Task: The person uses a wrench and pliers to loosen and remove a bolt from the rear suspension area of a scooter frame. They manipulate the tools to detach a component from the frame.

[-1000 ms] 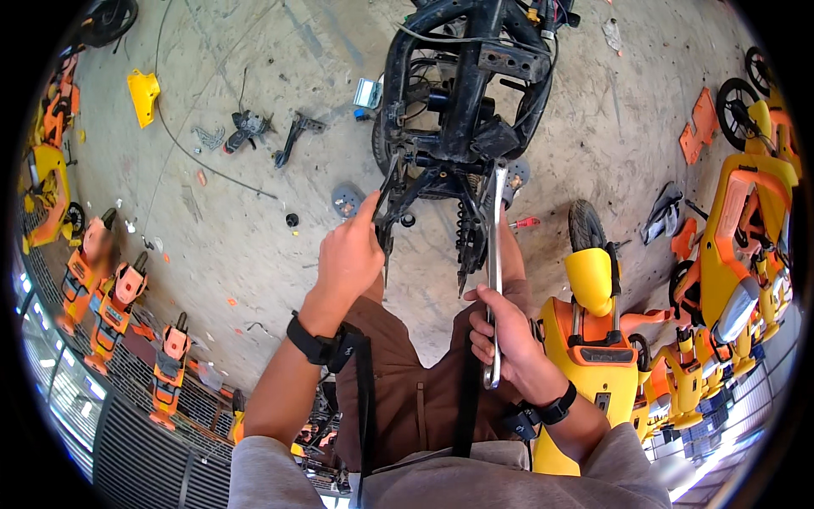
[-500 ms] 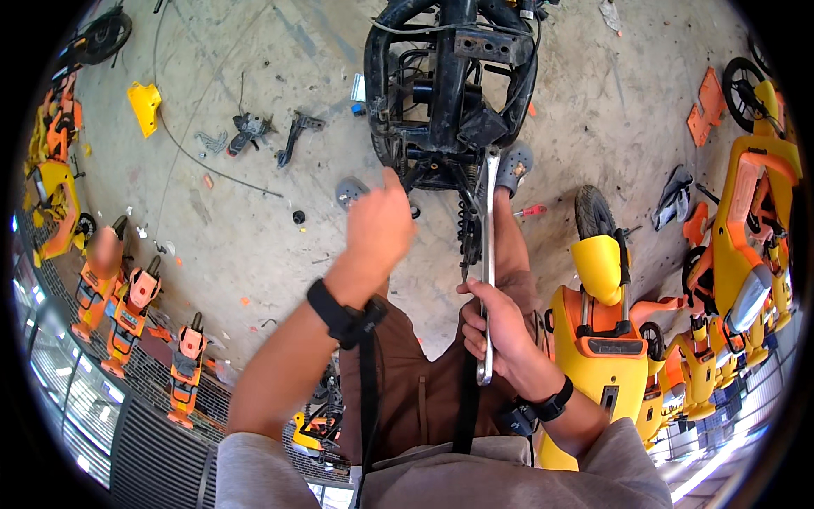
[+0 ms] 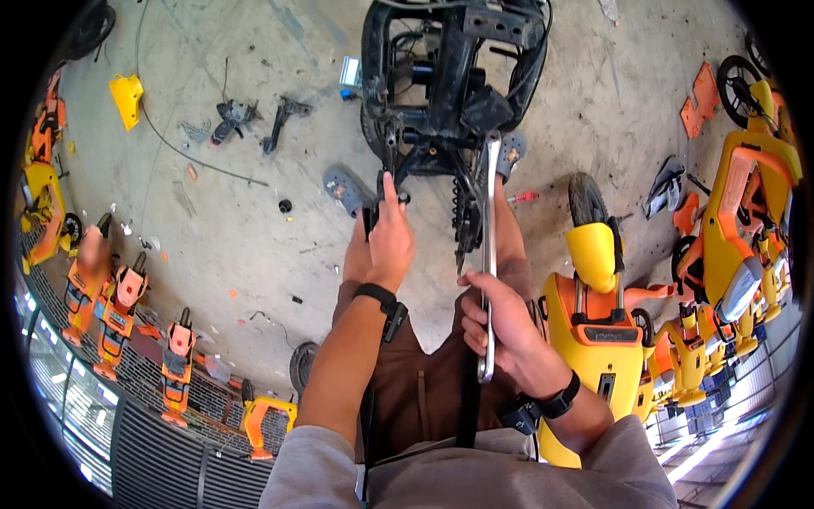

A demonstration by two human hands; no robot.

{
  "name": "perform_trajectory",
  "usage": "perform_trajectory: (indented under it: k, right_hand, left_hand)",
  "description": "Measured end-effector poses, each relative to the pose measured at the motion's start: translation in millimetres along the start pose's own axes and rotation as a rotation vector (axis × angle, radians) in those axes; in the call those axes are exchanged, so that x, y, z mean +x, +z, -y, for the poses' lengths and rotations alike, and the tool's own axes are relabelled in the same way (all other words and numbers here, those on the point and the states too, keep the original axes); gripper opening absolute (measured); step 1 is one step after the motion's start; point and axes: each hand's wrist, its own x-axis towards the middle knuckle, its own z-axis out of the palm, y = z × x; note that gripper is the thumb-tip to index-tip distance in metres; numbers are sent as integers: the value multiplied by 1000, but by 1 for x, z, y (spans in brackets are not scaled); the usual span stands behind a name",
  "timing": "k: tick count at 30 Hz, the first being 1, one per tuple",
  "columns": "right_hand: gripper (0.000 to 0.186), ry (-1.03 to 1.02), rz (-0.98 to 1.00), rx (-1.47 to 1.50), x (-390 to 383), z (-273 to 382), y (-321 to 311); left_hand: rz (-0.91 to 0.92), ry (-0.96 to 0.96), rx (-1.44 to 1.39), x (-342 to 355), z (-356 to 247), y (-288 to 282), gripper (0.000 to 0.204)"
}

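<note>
One wrench (image 3: 489, 229) in right hand (image 3: 511, 327); left hand (image 3: 392, 243) at frame (image 3: 447, 93).

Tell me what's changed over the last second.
The left hand has moved rightward, toward the person's midline, its index finger now pointing forward to the black frame; whether it holds anything is unclear. The right hand still grips the long wrench, whose far end stays by the frame.

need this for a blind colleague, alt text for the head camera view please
A person's right hand grips a long silver wrench, its far end at a black vehicle frame, while the left hand extends a finger toward the frame. Yellow-and-orange vehicles line both sides of the concrete floor.
</note>
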Motion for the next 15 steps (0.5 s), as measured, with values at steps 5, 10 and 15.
perform_trajectory:
  k: [5, 10, 15]
  right_hand:
    - [24, 5, -19, -37, -2, 0, 3]
    - [24, -1, -6, -63, -4, 2, -4]
    - [24, -4, 12, -74, -3, 4, -12]
  left_hand:
    - [-87, -126, -156, 0, 22, -17, 51]
    - [-219, -78, -229, -25, 33, -50, 43]
    - [-93, 11, 1, -21, -10, -131, 36]
